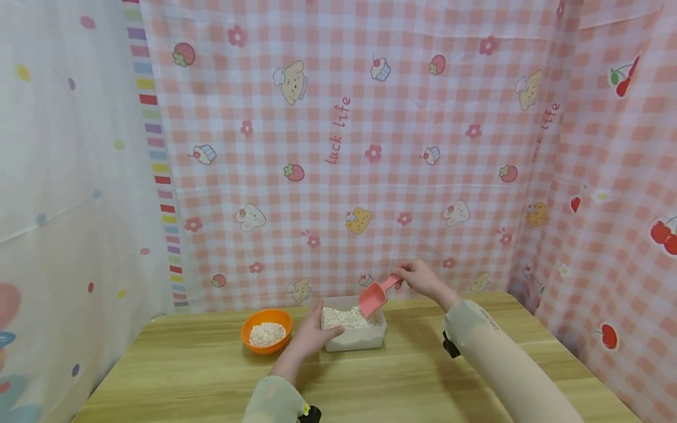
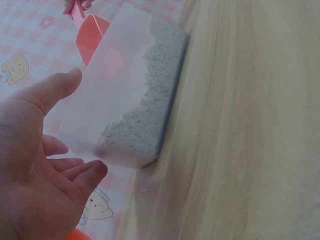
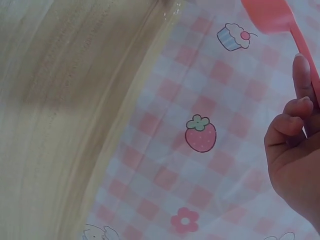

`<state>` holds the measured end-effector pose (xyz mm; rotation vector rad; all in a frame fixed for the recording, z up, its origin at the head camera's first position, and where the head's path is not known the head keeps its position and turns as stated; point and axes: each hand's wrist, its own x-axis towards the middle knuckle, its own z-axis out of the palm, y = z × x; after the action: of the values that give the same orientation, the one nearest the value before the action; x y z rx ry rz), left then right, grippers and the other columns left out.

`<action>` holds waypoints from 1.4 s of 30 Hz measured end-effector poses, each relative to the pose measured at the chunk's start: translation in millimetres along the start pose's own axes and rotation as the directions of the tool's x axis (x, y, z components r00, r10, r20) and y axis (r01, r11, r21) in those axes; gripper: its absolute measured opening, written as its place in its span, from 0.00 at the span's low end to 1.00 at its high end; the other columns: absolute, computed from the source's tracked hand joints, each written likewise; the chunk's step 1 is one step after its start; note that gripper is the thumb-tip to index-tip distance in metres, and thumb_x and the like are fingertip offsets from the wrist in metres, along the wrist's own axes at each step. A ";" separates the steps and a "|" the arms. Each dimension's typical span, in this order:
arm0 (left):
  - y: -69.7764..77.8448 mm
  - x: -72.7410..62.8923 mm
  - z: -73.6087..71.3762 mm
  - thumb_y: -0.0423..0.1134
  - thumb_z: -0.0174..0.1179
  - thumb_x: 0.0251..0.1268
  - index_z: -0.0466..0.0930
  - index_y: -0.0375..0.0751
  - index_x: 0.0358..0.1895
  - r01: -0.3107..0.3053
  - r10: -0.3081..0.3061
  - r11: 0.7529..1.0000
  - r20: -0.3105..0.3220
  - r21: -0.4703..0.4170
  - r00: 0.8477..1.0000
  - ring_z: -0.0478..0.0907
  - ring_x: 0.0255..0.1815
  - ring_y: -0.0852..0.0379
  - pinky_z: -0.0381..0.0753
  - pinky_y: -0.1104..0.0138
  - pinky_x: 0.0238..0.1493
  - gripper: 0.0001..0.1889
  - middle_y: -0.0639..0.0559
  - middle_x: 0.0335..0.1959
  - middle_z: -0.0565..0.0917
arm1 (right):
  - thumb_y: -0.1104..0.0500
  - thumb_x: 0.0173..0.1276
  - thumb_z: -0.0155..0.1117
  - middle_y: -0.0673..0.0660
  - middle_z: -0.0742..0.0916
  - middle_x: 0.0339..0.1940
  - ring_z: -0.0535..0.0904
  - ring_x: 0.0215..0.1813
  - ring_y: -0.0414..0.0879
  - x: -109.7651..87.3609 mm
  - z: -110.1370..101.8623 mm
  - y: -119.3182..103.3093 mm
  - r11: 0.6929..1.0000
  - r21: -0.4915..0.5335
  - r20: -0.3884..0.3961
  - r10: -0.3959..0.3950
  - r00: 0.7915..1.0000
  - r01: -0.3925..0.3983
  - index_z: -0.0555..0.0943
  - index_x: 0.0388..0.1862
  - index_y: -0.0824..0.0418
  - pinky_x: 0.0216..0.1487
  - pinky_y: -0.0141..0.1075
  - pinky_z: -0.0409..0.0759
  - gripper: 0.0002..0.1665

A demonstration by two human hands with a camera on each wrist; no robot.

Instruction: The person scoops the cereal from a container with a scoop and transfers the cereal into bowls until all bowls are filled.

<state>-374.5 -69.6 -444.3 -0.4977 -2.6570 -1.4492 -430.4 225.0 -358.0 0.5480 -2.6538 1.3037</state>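
A pink scoop (image 1: 373, 299) is tilted with its lip down at the right end of a translucent plastic box (image 1: 355, 339) of pale, flaky oats (image 1: 346, 318). My right hand (image 1: 420, 277) grips the scoop's handle, fingers wrapped near its end; the right wrist view shows this grip on the handle (image 3: 304, 47). At the box's left end is my left hand (image 1: 312, 332), its thumb by the front rim and its loosely bent fingers along the end wall. In the left wrist view, the oats slope inside the box (image 2: 112, 95). Whether anything lies in the scoop is hard to tell.
An orange bowl (image 1: 268, 351) holding a heap of similar oats stands left of the box, close to my left hand. The wooden table (image 1: 211, 382) ends at a checked pink curtain (image 1: 328, 247) behind. More curtains hang at both sides.
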 end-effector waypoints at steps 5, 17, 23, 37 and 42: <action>-5.3 0.4 2.5 0.50 0.66 0.61 0.48 0.28 0.75 0.018 -0.018 1.000 0.008 0.008 1.000 0.53 0.72 0.32 0.54 0.42 0.69 0.49 0.29 0.73 0.55 | 0.59 0.74 0.55 0.52 0.85 0.22 0.62 0.17 0.40 1.0 -0.7 -6.2 0.999 -0.049 0.023 0.005 1.000 -0.004 0.84 0.35 0.65 0.19 0.30 0.63 0.14; -8.1 -0.1 2.1 0.51 0.65 0.63 0.48 0.25 0.74 0.032 -0.032 0.999 0.014 0.000 0.999 0.55 0.72 0.33 0.57 0.43 0.68 0.48 0.28 0.72 0.57 | 0.57 0.73 0.57 0.52 0.85 0.22 0.62 0.17 0.40 4.9 6.5 -21.9 0.989 -0.145 0.084 0.020 0.996 -0.008 0.83 0.29 0.62 0.19 0.30 0.62 0.14; -6.8 -0.3 2.8 0.50 0.65 0.62 0.48 0.26 0.74 0.033 -0.033 0.999 0.014 -0.001 0.999 0.60 0.70 0.34 0.61 0.45 0.67 0.48 0.28 0.71 0.60 | 0.59 0.74 0.56 0.53 0.85 0.21 0.61 0.18 0.40 1.8 17.9 -15.2 0.995 -0.098 0.093 0.010 0.996 -0.001 0.85 0.31 0.64 0.21 0.30 0.60 0.14; -4.5 -0.9 1.1 0.50 0.65 0.63 0.47 0.26 0.74 0.029 -0.028 0.999 0.014 -0.014 0.999 0.61 0.69 0.35 0.62 0.46 0.67 0.48 0.28 0.71 0.60 | 0.62 0.75 0.54 0.55 0.85 0.20 0.58 0.12 0.36 -11.9 51.2 22.3 0.961 0.236 0.003 0.149 0.989 -0.146 0.84 0.33 0.70 0.16 0.27 0.57 0.15; -4.2 -1.9 1.5 0.51 0.66 0.62 0.48 0.26 0.74 0.039 -0.038 0.999 0.016 -0.011 0.999 0.61 0.69 0.35 0.63 0.45 0.66 0.49 0.28 0.71 0.60 | 0.62 0.74 0.55 0.55 0.86 0.21 0.59 0.13 0.36 -11.8 61.7 22.8 0.943 0.288 -0.005 0.178 0.984 -0.169 0.84 0.37 0.72 0.16 0.27 0.58 0.15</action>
<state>-373.9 -70.9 -448.9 -0.4635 -2.6863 -1.4782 -425.7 192.3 -416.1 0.3258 -2.5506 1.7500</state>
